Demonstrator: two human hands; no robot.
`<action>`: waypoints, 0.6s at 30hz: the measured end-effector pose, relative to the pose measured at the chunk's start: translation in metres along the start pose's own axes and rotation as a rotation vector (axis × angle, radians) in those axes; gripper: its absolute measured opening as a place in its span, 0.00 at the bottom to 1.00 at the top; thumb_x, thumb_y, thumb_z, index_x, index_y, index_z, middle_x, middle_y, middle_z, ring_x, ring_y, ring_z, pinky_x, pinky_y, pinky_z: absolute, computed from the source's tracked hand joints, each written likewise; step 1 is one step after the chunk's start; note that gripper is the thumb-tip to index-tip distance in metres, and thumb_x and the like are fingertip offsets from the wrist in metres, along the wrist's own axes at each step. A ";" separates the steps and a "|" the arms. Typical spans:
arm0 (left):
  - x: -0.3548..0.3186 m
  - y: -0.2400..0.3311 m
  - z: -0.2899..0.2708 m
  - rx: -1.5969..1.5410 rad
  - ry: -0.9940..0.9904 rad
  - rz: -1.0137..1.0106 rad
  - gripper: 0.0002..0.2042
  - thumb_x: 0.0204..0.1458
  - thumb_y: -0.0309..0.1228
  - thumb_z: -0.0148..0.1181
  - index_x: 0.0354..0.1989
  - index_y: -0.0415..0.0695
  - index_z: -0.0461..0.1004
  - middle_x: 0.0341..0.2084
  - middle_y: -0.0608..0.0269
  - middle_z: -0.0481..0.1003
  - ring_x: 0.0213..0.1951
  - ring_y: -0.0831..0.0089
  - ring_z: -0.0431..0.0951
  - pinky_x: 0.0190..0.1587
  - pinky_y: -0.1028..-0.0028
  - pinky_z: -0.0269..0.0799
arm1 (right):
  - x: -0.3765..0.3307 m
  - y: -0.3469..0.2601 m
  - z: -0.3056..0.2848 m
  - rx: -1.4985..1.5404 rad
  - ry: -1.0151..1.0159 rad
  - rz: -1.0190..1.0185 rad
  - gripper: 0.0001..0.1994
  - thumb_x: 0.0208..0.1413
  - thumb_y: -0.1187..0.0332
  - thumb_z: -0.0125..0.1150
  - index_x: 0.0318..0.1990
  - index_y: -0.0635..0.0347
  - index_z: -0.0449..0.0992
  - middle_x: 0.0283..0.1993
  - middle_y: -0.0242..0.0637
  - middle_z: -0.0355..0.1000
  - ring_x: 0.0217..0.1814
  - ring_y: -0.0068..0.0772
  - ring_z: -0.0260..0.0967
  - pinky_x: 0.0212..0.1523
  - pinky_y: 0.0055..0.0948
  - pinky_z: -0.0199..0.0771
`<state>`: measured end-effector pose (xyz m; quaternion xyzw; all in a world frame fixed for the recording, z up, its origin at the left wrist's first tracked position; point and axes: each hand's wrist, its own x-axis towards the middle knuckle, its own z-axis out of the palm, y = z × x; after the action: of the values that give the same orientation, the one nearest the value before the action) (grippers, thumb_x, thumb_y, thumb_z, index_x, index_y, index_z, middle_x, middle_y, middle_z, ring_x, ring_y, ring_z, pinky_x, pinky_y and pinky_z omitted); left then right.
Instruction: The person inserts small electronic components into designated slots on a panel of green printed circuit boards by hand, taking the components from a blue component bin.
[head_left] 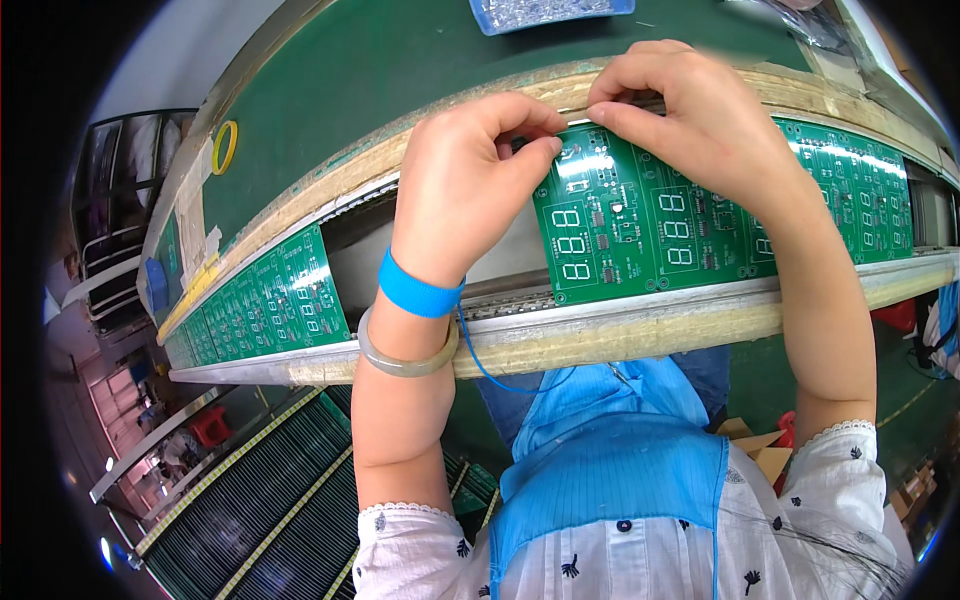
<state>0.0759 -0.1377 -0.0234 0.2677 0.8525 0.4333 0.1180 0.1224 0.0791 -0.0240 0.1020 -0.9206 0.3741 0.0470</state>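
Observation:
A green circuit board panel with white digit outlines and small parts lies on the rail track in front of me. My left hand is at its upper left corner, thumb and forefinger brought together in a pinch. A blue wrist strap with a cord and a pale bangle are on that arm. At the panel's far edge, close by my left fingertips, my right hand has its thumb and finger closed together too. Whatever either pinch holds is too small or hidden to make out.
Further panels sit along the track, one group at the left and one at the right. Beyond the rail are a blue tray of small clear parts and a yellow tape roll. Below left stands a slotted black rack.

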 end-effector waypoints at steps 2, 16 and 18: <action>-0.002 0.001 -0.001 0.033 0.000 0.004 0.09 0.50 0.27 0.66 0.39 0.40 0.85 0.29 0.58 0.84 0.27 0.74 0.79 0.33 0.73 0.75 | -0.001 -0.001 0.000 -0.010 0.005 -0.012 0.09 0.58 0.68 0.66 0.39 0.66 0.81 0.35 0.43 0.77 0.41 0.40 0.75 0.43 0.35 0.75; 0.001 0.004 0.000 0.081 0.020 0.019 0.08 0.49 0.25 0.67 0.38 0.40 0.84 0.28 0.58 0.82 0.25 0.73 0.76 0.31 0.72 0.73 | 0.006 0.008 0.002 -0.065 0.044 -0.052 0.09 0.53 0.64 0.65 0.35 0.58 0.85 0.35 0.43 0.81 0.41 0.49 0.79 0.45 0.45 0.78; 0.002 0.010 0.000 0.133 0.034 0.060 0.08 0.49 0.25 0.67 0.37 0.40 0.84 0.29 0.58 0.82 0.25 0.71 0.76 0.31 0.71 0.73 | 0.007 0.009 0.001 -0.107 0.066 -0.099 0.09 0.53 0.63 0.64 0.35 0.56 0.85 0.35 0.43 0.81 0.41 0.49 0.80 0.44 0.47 0.79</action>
<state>0.0779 -0.1321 -0.0148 0.2929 0.8728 0.3837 0.0725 0.1140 0.0835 -0.0296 0.1322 -0.9310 0.3250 0.1010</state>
